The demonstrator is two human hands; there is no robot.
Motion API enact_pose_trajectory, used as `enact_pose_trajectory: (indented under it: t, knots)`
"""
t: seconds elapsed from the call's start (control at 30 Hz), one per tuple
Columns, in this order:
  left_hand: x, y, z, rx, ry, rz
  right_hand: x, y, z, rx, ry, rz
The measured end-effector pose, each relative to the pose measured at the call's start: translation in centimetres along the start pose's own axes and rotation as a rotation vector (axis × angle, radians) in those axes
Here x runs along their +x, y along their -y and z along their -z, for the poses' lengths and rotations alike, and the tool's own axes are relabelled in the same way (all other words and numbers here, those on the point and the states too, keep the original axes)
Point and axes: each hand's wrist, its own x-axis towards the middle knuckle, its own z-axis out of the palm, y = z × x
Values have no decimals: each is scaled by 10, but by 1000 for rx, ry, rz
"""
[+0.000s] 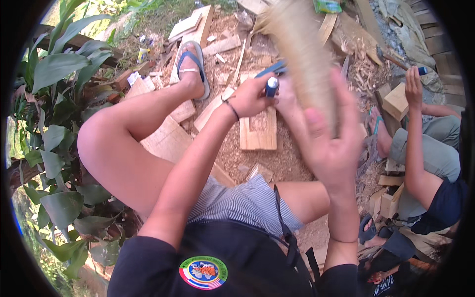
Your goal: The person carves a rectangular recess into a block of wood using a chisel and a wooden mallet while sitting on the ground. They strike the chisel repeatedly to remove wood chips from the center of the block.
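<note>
My left hand [250, 97] is closed around the blue handle of a chisel [271, 87], its metal-capped end pointing up. Right below it lies a pale wood block [258, 140] with a squared recess cut into its face; my hand hides the block's far part and the chisel's blade. My right hand [329, 141] grips a thick wooden club [302, 59], raised up and away from me and smeared by motion. The club is apart from the chisel, to its right.
Wood chips and offcuts [220, 45] litter the ground. Leafy plants [59, 203] stand close on my left. At right sits another person, whose hand [413, 89] holds a blue-ended tool [422, 71] near a wood block [396, 102]. My sandalled foot [190, 67] rests ahead.
</note>
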Motion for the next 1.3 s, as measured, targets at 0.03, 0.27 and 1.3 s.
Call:
enact_pose_trajectory:
  t: [0.03,0.27,1.3]
  knots:
    - [4,4,2,-103,9,5,-1,-1,-13,21,-119,23]
    - [11,6,1,-65,-11,3,31,-15,-16,384,-190,69]
    - [63,-1,-21,-527,-622,110,-115,-68,-213,711,-478,-762]
